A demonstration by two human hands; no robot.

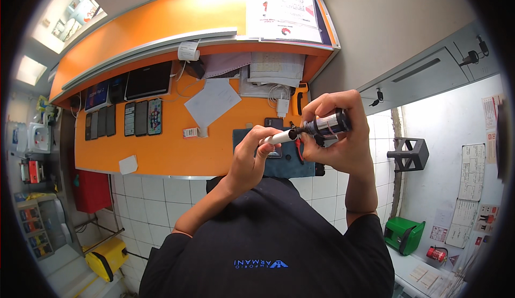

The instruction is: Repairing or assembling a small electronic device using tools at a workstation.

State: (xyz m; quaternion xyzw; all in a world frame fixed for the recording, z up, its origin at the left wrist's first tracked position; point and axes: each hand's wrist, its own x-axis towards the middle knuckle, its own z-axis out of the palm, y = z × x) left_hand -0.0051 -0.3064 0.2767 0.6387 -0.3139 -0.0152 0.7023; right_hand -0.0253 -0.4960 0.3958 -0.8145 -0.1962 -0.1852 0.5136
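Observation:
My left hand (pixel 244 164) is closed around a slim white tube (pixel 280 137), with its dark end turned to the right. In my right hand (pixel 346 150) is a small dark bottle (pixel 328 126) with a pale label, tilted toward that end. The bottle's narrow tip meets or nearly meets the tube; I cannot tell which. Both hands are raised over a dark blue mat (pixel 241 137) at the desk's front edge. Partly hidden behind them lie a phone (pixel 273 122) and a red-handled tool (pixel 299 149).
Several phones (pixel 130 119) lie in rows on the left of the orange desk (pixel 155 156). White paper (pixel 213 102), a charger (pixel 281 107) and a yellow-black tool (pixel 300 97) sit behind the mat. A shelf (pixel 155 24) overhangs the back. A dark stool (pixel 410 154) stands at right.

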